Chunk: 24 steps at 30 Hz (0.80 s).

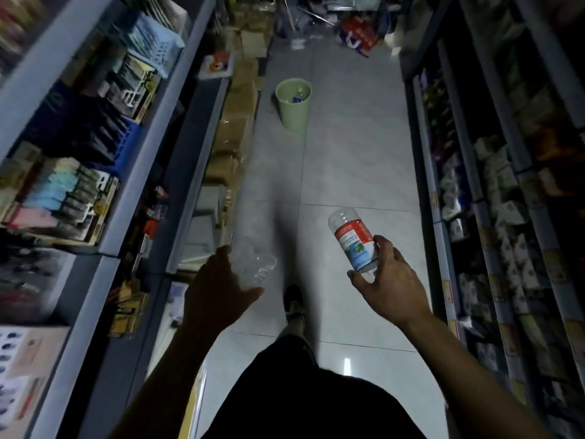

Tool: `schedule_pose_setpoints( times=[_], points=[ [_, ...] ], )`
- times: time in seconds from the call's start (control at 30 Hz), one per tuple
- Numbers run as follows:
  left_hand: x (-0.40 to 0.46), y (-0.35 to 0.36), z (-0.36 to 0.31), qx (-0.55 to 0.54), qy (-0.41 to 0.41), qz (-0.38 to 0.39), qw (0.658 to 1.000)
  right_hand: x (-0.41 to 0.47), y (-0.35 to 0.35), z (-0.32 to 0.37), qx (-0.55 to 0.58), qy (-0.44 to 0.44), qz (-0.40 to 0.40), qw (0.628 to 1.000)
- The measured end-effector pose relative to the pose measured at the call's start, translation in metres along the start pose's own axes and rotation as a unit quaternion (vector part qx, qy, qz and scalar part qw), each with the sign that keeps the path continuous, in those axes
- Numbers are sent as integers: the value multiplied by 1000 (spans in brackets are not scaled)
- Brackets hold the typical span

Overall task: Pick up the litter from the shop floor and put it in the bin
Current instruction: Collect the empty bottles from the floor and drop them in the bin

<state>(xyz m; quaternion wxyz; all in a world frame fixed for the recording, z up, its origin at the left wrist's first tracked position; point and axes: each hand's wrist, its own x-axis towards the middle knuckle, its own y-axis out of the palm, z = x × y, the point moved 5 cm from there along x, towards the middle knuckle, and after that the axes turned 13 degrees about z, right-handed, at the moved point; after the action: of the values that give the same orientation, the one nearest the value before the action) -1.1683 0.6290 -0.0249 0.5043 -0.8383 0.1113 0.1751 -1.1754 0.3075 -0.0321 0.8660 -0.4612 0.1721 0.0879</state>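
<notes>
Right hand: the right hand [391, 283] holds a clear plastic bottle [354, 240] with a red, white and blue label, thumb and fingers curled round its lower end, the other end tilted up and away from the person.
Left hand: the left hand [218, 289] grips a crumpled clear plastic bottle [253, 264], fingers wrapped round one end; much of it is blurred and hard to make out.
Hands together: well apart, one on each side of the aisle, both raised above the floor.
Person: dark shorts and one dark shoe [293, 301] show between the arms.
Floor: pale glossy tiles [348, 160] run down the narrow aisle.
Bin: a light green bin [292, 104] stands upright on the tiles farther up the aisle, well apart from both hands, close to the left-hand side; a small bottle with a blue label [297, 97] lies inside it.
Left side: shelves [95, 137] of boxed goods, with cardboard boxes [234, 122] stacked along their foot.
Right side: shelves [493, 201] packed with small packaged goods.
Far end: a red bag [359, 34] among clutter on the floor.
</notes>
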Motion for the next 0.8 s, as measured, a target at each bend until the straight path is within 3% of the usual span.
schedule_pose_setpoints(
  times=[0.3,0.8],
  points=[
    [163,-67,-39,1,32,44,999,118,-55,39,5,47,-37,998],
    [384,-112,-188,53,141,61,987,259,-131,-18,67,142,-63,986]
  ],
)
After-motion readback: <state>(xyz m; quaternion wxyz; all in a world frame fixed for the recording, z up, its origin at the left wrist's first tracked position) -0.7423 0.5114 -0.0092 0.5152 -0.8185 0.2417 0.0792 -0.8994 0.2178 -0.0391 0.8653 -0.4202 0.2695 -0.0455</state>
